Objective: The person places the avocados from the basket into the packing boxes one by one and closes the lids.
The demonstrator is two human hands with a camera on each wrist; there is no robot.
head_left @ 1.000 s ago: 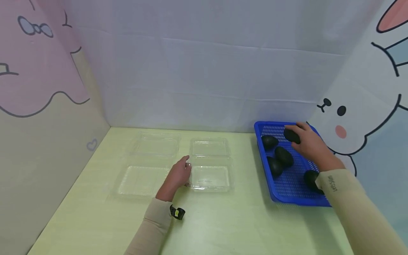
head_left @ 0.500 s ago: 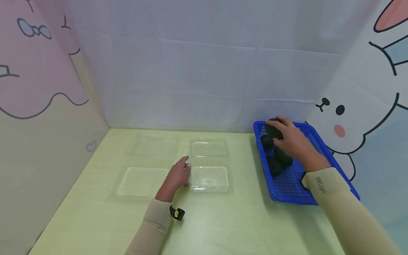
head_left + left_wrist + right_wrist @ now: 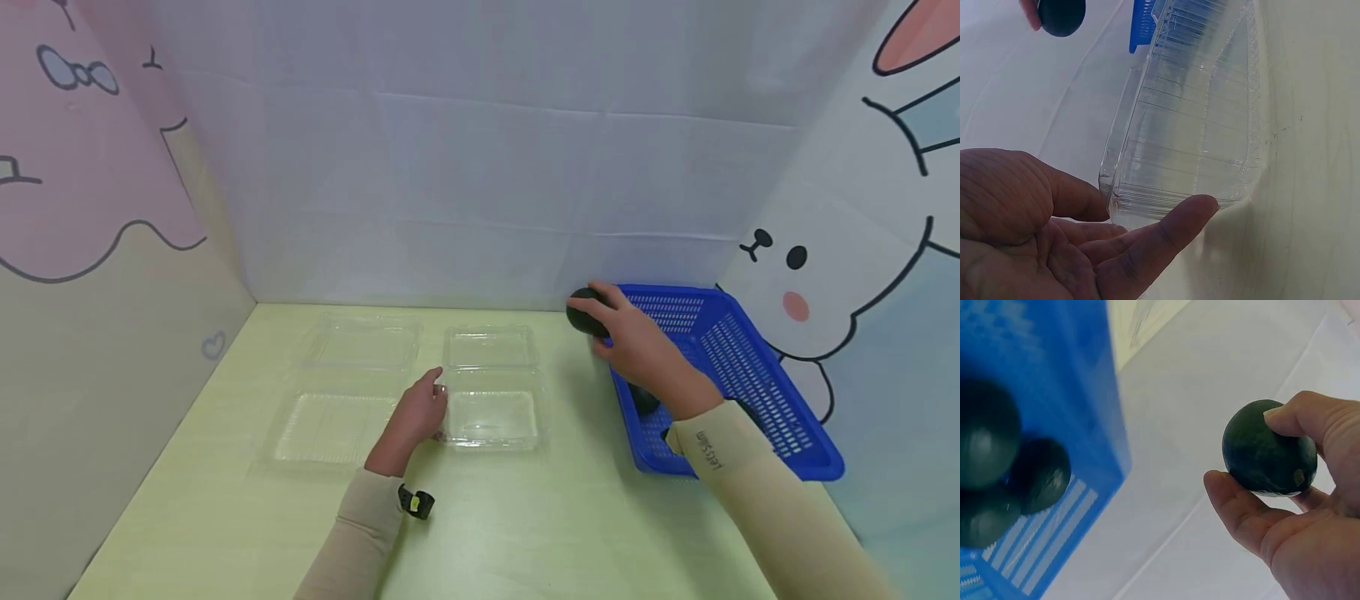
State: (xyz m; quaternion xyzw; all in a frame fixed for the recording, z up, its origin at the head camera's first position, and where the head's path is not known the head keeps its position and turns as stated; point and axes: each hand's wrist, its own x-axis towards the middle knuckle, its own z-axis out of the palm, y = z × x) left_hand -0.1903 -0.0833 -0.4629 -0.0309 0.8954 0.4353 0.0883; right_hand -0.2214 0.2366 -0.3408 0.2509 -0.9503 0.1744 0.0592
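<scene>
One dark green fruit (image 3: 587, 313) sits in the grip of the right hand (image 3: 637, 348), thumb and fingers curled round it, raised just left of the far left corner of the blue basket (image 3: 742, 358). At least three more fruits (image 3: 1042, 478) lie inside the basket. Left of the basket is a smaller clear container (image 3: 492, 419), its left side touched by the left hand (image 3: 417, 410) with fairly straight fingers; a larger clear container (image 3: 330, 427) lies farther from the basket.
</scene>
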